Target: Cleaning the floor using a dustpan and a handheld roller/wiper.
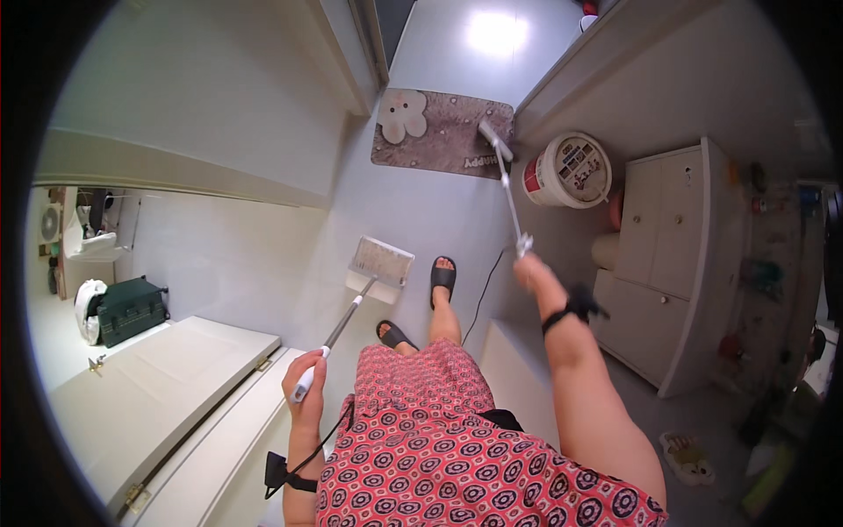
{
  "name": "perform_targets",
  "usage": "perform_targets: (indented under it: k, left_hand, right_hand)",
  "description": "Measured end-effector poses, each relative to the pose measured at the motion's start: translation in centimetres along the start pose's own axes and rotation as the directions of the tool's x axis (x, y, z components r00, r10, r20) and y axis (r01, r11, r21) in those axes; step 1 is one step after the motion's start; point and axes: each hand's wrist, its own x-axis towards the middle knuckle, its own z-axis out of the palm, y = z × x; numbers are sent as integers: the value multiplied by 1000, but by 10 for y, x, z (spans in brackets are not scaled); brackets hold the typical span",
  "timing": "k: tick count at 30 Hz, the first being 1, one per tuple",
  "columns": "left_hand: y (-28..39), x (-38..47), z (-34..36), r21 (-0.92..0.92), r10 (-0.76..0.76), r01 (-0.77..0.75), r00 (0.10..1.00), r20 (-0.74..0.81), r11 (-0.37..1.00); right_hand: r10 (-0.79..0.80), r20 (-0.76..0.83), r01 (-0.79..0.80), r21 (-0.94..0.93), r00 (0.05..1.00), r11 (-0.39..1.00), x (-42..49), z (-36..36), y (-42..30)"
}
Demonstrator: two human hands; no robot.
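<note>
My left hand [305,388] is closed around the white grip of a long-handled dustpan [384,258], whose pan rests on the floor left of my feet, with grey debris in it. My right hand [535,277], slightly blurred, grips the handle of a broom [507,178] with my arm stretched forward. The broom's head lies over the right side of a greyish-pink floor mat [441,141] that bears a white rabbit figure and lettering.
A lidded white bucket [568,170] stands beside the mat, near a light cabinet [658,230] on the right. A dark cable [486,290] runs over the floor by my sandal [443,282]. At left are an open door [178,369] and a green suitcase [132,309].
</note>
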Motion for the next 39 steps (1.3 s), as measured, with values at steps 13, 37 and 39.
perform_targets:
  k: [13,37,39]
  left_hand:
    - [59,78,50,-10,-58,58,998,7,998]
    - [115,120,74,91,1,-14,989,145,996]
    - [116,124,75,126,-9,-10,988,153,992]
  right_hand:
    - [-176,-56,162,-196,983,967,-220,-96,16]
    - [-67,28,69,-65,997,996,-200,-115,31]
    - [-6,63,8,-26,998,1000,-146,-96,26]
